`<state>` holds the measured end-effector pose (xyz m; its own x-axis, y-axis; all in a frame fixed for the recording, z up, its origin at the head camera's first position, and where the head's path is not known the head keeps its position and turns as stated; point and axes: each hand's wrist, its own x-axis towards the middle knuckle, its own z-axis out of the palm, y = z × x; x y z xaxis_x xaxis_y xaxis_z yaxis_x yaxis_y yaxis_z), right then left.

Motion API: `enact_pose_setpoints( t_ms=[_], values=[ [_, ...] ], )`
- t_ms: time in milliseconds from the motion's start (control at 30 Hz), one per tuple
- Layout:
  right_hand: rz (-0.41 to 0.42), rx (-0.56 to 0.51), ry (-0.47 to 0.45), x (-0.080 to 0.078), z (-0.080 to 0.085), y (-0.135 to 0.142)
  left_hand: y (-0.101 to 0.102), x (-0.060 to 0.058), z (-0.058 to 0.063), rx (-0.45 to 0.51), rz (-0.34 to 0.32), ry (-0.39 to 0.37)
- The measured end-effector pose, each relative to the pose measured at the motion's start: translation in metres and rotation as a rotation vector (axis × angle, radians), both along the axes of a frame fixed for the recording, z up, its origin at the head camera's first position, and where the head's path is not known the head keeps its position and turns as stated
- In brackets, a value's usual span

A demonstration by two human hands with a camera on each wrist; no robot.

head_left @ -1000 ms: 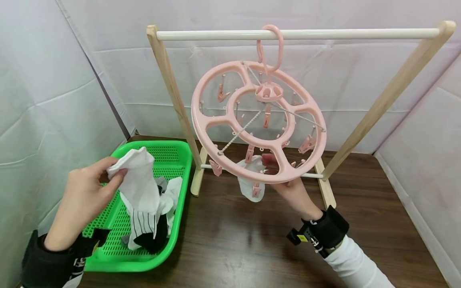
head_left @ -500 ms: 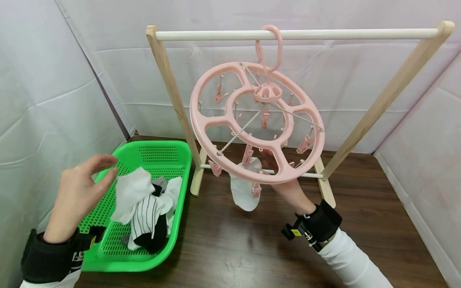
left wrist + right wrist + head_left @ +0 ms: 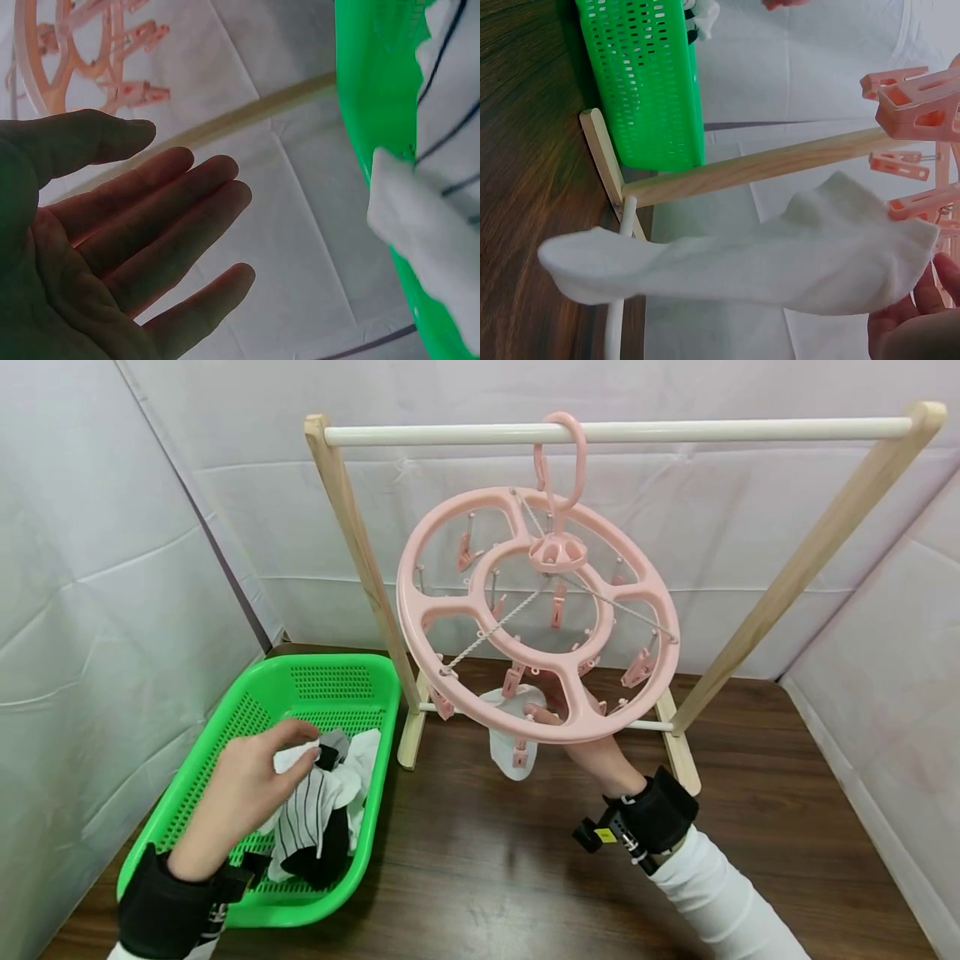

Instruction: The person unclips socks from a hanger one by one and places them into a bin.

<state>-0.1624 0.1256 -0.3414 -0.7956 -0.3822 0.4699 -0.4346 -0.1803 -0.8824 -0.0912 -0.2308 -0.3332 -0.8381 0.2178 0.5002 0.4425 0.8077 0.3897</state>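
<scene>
Beneath the pink round clip hanger, a white sock hangs lengthwise, its cuff up beside a pink clothespin. My right hand pinches the cuff edge; the ring and the sock partly hide its fingers. My left hand hovers over the green basket, holding nothing, its fingers spread loosely in the left wrist view. Just under its fingertips lies a loose white sock, mostly covered by the hand. Beside it are a striped white sock and a black piece.
The hanger hooks over a white bar between wooden posts. Several pink clips dangle from its rings. A lower white rod crosses near the dark wooden tabletop. White sheeting walls stand behind and at both sides.
My left hand let go of a white sock, which dropped into the basket, then moved right over the pile. My right hand shifted slightly left, and the hanging sock and ring swayed.
</scene>
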Motion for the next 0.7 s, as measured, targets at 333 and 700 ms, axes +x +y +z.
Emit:
enact_pose_setpoints(
  t_ms=[333, 700],
  values=[
    [0.017, -0.023, 0.031, -0.02, -0.016, -0.01, 0.026, 0.011, -0.009, -0.008, -0.042, -0.095],
    [0.106, -0.06, 0.109, -0.032, -0.026, -0.013, 0.039, 0.016, -0.015, 0.028, -0.063, -0.158]
  ],
)
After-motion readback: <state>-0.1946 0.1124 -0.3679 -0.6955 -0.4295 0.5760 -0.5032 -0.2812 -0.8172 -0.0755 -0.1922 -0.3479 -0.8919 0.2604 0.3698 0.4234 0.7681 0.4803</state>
